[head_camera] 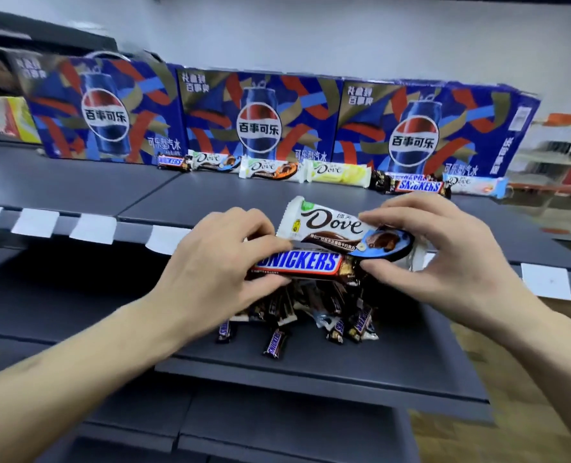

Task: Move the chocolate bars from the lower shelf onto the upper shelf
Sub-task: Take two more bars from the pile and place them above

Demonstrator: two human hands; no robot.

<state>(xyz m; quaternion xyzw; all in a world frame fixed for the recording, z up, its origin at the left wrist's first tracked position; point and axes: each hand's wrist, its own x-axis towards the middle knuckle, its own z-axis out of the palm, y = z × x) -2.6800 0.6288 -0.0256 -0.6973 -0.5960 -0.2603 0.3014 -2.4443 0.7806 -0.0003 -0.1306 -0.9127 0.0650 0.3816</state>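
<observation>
My left hand [220, 259] grips a Snickers bar [307, 264] by its left end, level with the front edge of the upper shelf [143, 192]. My right hand [441, 248] pinches a white Dove bar [330, 225] by its right end, just above the Snickers. Below both hands a pile of chocolate bars [297, 319] lies on the lower shelf [310, 365]. Several Dove and Snickers bars [270, 170] lie in a row at the back of the upper shelf.
Three blue Pepsi cartons [260, 118] stand along the back of the upper shelf, right behind the row of bars. White price tags [92, 228] hang on the upper shelf's front edge. A yellow and red package [13, 120] sits at the far left.
</observation>
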